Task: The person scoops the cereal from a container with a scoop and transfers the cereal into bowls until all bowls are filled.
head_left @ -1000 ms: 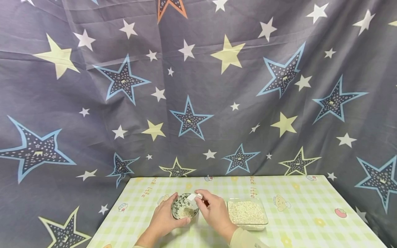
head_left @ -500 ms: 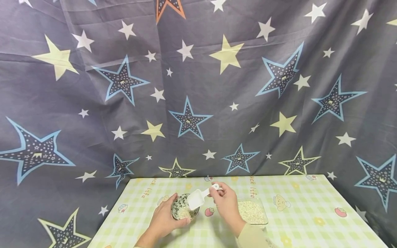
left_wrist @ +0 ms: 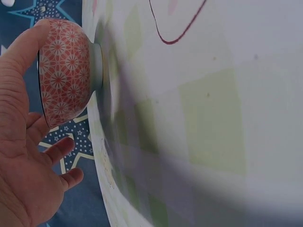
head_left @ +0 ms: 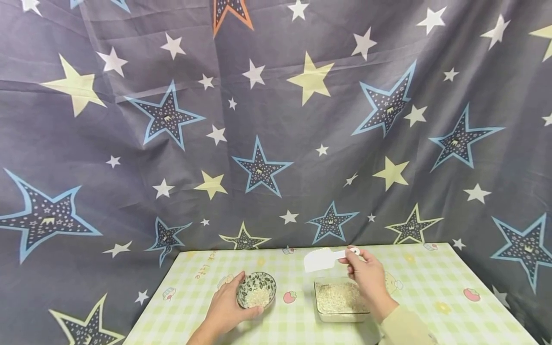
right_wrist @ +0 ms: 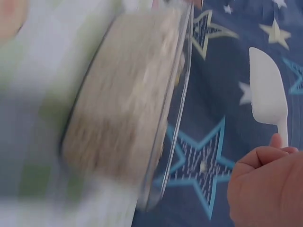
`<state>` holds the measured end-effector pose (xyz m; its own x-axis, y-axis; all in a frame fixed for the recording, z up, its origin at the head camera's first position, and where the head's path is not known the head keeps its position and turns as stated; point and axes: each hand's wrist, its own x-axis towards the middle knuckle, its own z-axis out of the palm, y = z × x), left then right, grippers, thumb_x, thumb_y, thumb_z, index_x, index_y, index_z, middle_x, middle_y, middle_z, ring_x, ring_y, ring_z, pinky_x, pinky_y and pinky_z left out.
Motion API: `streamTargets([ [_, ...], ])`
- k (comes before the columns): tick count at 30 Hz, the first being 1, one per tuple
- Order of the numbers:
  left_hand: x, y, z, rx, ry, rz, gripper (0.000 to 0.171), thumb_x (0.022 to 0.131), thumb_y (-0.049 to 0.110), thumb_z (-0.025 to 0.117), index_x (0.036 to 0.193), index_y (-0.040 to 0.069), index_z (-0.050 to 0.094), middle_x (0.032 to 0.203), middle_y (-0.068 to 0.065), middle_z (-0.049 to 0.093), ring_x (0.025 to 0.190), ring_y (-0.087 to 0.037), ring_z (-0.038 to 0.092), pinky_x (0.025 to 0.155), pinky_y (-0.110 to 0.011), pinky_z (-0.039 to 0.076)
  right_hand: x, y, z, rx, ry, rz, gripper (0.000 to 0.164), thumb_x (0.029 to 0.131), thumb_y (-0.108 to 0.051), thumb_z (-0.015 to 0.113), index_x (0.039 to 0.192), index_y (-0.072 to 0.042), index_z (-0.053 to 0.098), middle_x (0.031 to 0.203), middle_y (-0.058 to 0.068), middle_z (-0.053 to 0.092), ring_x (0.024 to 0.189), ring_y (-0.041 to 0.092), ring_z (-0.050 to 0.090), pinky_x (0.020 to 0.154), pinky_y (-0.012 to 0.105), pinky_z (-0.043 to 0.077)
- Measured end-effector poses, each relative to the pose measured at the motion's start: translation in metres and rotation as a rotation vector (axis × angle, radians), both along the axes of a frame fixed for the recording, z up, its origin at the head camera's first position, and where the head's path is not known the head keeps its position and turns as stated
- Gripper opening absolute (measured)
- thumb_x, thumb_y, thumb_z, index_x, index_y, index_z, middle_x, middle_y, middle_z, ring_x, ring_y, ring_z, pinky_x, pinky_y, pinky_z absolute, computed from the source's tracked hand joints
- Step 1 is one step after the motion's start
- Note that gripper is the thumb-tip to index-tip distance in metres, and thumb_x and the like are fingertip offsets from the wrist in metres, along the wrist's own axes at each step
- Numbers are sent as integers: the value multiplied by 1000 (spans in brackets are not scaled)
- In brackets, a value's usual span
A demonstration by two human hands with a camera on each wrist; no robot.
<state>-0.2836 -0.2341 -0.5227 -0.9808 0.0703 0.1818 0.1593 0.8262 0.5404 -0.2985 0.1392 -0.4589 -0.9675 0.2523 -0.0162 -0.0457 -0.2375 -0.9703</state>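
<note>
My left hand [head_left: 226, 309] holds a small bowl [head_left: 247, 286] at its left side, thumb and fingers at the rim. Dark leafy patterning lines the bowl, and pale flakes like oats [head_left: 259, 298] lie in its bottom. In the left wrist view the bowl [left_wrist: 66, 71] shows a red flowered outside and stands upright on the table. My right hand [head_left: 370, 278] pinches the handle of a white scoop [head_left: 319, 260], raised above the back of a clear rectangular container [head_left: 342, 317]. That container is filled with the same pale flakes [right_wrist: 123, 90].
A green-and-white checked cloth [head_left: 414, 306] with cartoon prints covers the table. Behind the table's back edge hangs a dark curtain [head_left: 276, 120] printed with stars. The container stands to the right of the bowl, with a strip of cloth between them.
My right hand has carried the scoop from over the bowl, where it was tipped, rightward to above the container. The left hand stays at the bowl, where more pale flakes now show.
</note>
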Motion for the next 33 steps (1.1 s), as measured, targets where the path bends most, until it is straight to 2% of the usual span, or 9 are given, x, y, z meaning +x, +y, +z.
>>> streamTargets([
  [4,1,1,1,-1,-4,6,120,68,71,90,161,8,47,152,-10,63,134,-39,61,116,-71,42,4,34,-2,-8,-28,-23,6,106,-15,66,106,-19,70,71,-12,77,59,-3,54,53,12,46],
  [7,3,2,1,1,-8,8,120,68,71,90,160,8,47,152,-10,63,133,-38,61,116,-70,42,9,55,-5,-9,-43,-40,13,106,-17,67,99,-27,70,71,-14,77,60,-3,54,53,12,47],
  [15,2,2,-1,-2,-2,-2,121,68,71,91,161,8,46,153,-12,62,136,-40,59,117,-70,42,25,99,-14,-2,-91,-68,22,107,-22,66,90,-35,71,71,-14,77,60,-3,55,52,13,48],
  [21,1,0,2,1,17,-26,122,68,69,90,161,6,44,155,-13,60,139,-41,56,118,-70,41,31,110,-15,12,-107,-79,25,107,-23,67,86,-36,72,72,-14,77,61,-3,56,54,14,50],
  [25,4,4,5,-8,40,-25,119,71,69,89,161,7,44,157,-17,57,145,-46,50,119,-72,39,34,113,-17,32,-122,-80,22,108,-23,66,89,-34,71,72,-14,77,62,-2,56,55,15,51],
  [30,8,21,16,17,91,-30,111,76,66,88,162,11,45,160,-19,54,151,-49,43,119,-75,39,35,114,-20,43,-136,-79,21,107,-24,66,90,-35,70,71,-14,77,62,-2,56,56,15,52],
  [33,13,36,24,66,110,-81,106,79,63,88,162,12,45,161,-19,52,153,-48,42,117,-75,41,35,113,-22,43,-125,-65,23,108,-23,66,89,-36,70,71,-14,77,62,-2,56,56,14,52],
])
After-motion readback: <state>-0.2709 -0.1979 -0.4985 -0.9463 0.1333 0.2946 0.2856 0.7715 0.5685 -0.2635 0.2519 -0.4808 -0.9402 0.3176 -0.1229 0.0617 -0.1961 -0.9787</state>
